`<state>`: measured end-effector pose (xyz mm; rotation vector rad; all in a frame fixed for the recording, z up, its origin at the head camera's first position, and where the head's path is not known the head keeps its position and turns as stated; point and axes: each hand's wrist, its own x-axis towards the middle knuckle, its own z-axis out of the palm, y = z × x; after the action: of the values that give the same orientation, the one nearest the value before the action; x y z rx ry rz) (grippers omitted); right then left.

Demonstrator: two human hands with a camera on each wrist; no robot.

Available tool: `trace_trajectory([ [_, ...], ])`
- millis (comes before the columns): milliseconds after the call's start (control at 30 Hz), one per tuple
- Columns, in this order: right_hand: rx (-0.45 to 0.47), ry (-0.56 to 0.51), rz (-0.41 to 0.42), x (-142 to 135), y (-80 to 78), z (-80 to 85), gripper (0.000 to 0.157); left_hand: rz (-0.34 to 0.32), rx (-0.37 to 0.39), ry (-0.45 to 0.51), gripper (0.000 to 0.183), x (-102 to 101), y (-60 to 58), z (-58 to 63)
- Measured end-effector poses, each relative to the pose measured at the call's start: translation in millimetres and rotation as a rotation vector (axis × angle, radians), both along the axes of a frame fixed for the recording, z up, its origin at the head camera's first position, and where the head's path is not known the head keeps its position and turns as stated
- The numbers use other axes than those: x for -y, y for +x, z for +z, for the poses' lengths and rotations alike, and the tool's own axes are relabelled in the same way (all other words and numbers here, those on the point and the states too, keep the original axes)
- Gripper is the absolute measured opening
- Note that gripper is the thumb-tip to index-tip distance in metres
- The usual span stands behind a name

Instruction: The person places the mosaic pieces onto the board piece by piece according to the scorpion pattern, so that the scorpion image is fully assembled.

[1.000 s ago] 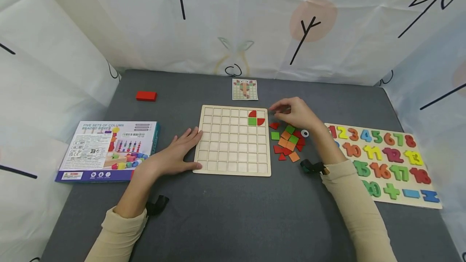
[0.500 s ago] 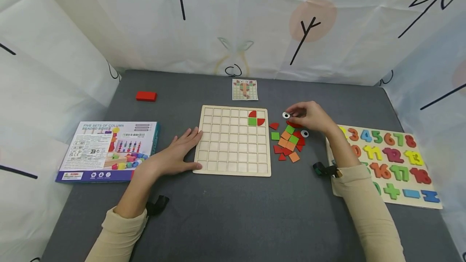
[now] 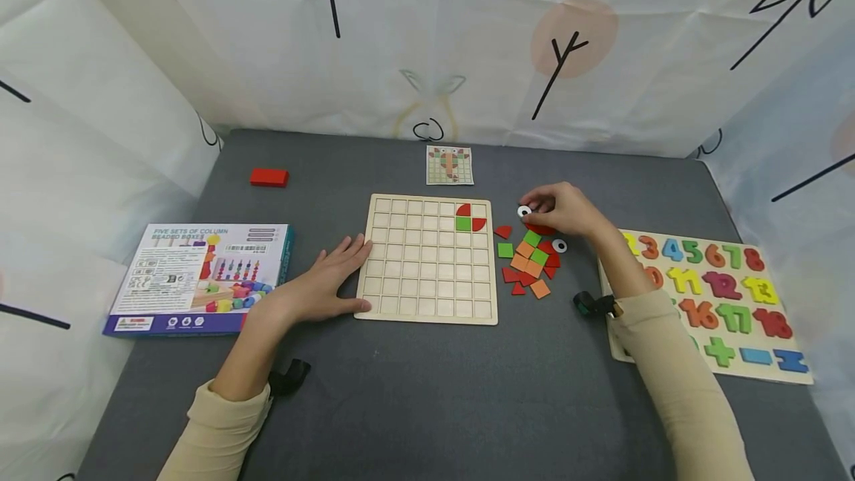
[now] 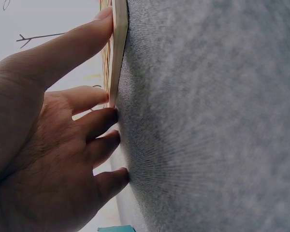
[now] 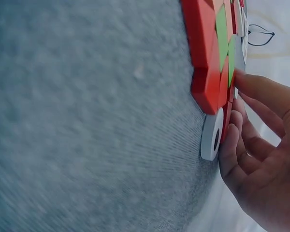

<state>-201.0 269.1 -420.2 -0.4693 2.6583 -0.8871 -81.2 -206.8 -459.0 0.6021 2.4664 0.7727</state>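
One white disc (image 3: 524,211) with a dark centre is held in the right hand (image 3: 564,210), the thumb and fingertips closed narrowly on it. Location: to the right of the wooden grid board (image 3: 417,266), over the far end of the heap of pieces (image 3: 530,262). The right wrist view shows little of the held disc behind the fingers, so whether it touches the heap cannot be told.

Heap: red, green and orange pieces, some overlapping. A second disc (image 3: 559,246) lies at its right side. One green square (image 3: 505,250) sits between heap and board.

Board: three pieces set in cells near the far right corner, namely two red quarter-rounds and a green square. Left hand (image 3: 329,280) at the board's left edge, fingers spread wide, nothing gripped; thumb and forefinger touch the wood.

Surroundings: beyond the board, a small pattern card (image 3: 450,165) lies flat. Far left, a red block (image 3: 269,177); nearer, a printed box (image 3: 200,278). On the right, a number board (image 3: 721,303), partly covered by the right sleeve (image 3: 675,370). All rest on a grey cloth (image 3: 427,399); behind hangs a pale printed curtain (image 3: 401,36).
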Motion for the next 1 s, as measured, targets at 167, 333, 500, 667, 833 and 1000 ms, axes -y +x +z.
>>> trace_trajectory([
  [167, 0.057, -0.009, 0.045, -2.8, -4.1, 3.7, 0.031, -0.002, 0.005, 0.007, 0.107, -2.1, 2.4, 6.4],
  [333, 0.066, -0.008, 0.058, -4.2, -6.6, 4.6, 0.03, -0.007, 0.007, 0.052, 0.103, -9.3, 9.3, 29.7],
  [500, 0.014, 0.013, 0.042, -1.9, -7.1, 1.2, 0.028, -0.004, 0.028, 0.022, 0.101, -14.0, 11.8, 41.6],
  [667, -0.038, 0.033, 0.035, 1.3, -6.8, -1.6, 0.027, -0.009, 0.014, 0.06, 0.101, -10.8, 12.0, 37.0],
  [833, -0.068, 0.014, 0.022, 5.0, -4.5, -2.4, 0.027, -0.009, 0.018, 0.098, 0.103, -7.5, 11.7, 35.3],
  [1000, -0.092, -0.046, 0.021, 14.1, 0.1, -0.3, 0.027, -0.006, 0.026, 0.081, 0.104, -7.8, 11.6, 36.5],
])
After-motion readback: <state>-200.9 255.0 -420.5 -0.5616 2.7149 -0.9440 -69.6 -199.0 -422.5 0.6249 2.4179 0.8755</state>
